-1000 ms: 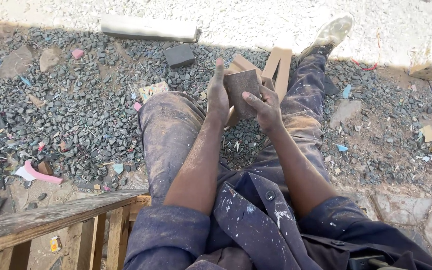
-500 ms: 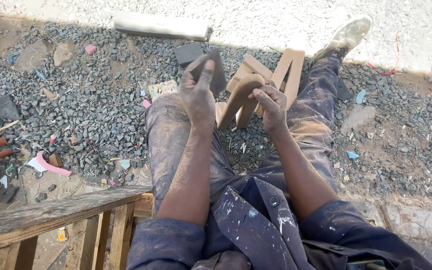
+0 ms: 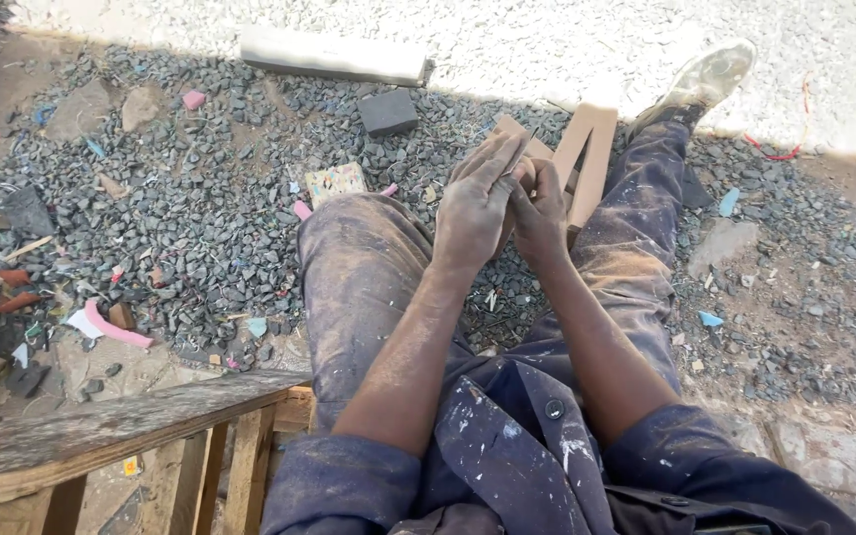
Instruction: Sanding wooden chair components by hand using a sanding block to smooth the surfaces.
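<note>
Head view, left hand (image 3: 473, 208) and right hand (image 3: 540, 213) together clamping wooden piece (image 3: 587, 149), patterned flat packet (image 3: 335, 183) on gravel

A single head-worn camera looks steeply down, close over the person's lap, toward the gravel ground (image 3: 200, 228).

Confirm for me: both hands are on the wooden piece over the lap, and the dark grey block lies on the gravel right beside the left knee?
Not quite. The head view shows the dark grey block well beyond the knee, near the long pale slab. Both hands, left hand and right hand, are on the wooden piece.
</note>
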